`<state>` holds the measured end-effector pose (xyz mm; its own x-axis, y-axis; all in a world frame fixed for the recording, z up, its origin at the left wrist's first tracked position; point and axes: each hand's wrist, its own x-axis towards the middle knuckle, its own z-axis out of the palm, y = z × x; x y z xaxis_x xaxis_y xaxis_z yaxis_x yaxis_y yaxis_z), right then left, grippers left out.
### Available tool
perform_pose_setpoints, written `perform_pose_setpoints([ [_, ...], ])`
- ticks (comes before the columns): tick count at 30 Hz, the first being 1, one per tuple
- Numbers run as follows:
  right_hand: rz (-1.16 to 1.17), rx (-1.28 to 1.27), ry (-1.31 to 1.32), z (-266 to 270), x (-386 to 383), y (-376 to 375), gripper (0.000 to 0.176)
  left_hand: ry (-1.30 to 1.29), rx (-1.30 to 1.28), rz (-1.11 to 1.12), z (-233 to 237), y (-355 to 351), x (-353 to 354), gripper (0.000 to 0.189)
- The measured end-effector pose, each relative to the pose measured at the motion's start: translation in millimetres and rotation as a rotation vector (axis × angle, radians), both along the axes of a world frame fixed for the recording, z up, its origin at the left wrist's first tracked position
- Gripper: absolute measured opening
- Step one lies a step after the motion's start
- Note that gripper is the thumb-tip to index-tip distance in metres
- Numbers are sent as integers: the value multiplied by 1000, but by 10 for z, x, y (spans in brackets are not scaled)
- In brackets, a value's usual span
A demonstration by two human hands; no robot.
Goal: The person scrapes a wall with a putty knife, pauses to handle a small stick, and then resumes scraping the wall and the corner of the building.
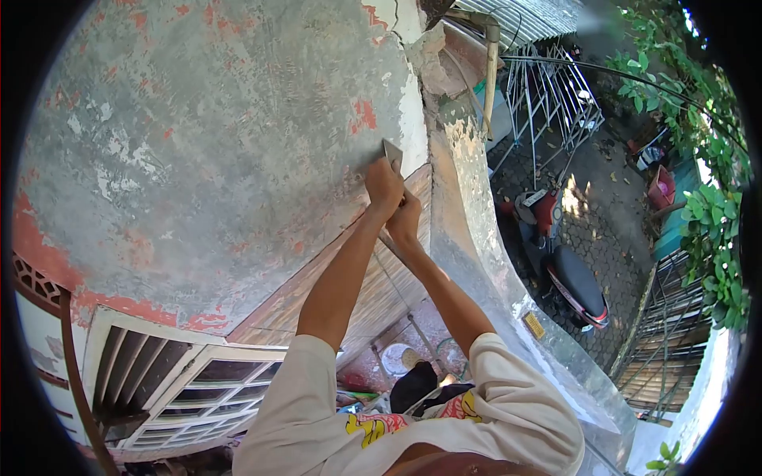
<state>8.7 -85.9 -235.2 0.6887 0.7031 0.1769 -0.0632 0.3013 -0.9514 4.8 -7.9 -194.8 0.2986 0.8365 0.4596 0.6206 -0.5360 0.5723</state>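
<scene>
Both my hands are closed around a scraper (392,151), its flat metal blade against the wall (238,143) close to the corner. My left hand (384,187) grips it nearer the blade. Just below, my right hand (406,217) wraps the lower part, and most of the handle is hidden by the fingers. The wall is grey and patchy, with red paint remnants and a white strip beside the blade. A small red patch (363,116) shows just above and left of the scraper.
A white louvred window (214,389) lies below left. At right, a ledge (508,262) drops to a paved yard with a parked motorbike (567,278), a folded metal frame (552,103) and leafy branches (710,210). Far below me is a white bucket (397,358).
</scene>
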Motion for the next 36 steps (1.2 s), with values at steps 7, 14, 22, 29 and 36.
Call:
perform_pose_setpoints([
  [7, 85, -108, -47, -65, 14, -124, 34, 62, 1, 50, -335, 2, -67, 23],
  [14, -44, 71, -159, 194, -82, -8, 37, -53, 60, 12, 277, -103, -160, 24],
  [22, -49, 32, -174, 362, -147, -47, 31, -28, 64, -4, 419, -115, -221, 22],
  [29, -115, 60, -161, 184, 161, 254, 29, -27, 116, -41, 340, 102, 116, 22],
  [36, 1, 43, -71, 19, 78, 62, 20, -31, 3, -1, 139, -63, -79, 21],
])
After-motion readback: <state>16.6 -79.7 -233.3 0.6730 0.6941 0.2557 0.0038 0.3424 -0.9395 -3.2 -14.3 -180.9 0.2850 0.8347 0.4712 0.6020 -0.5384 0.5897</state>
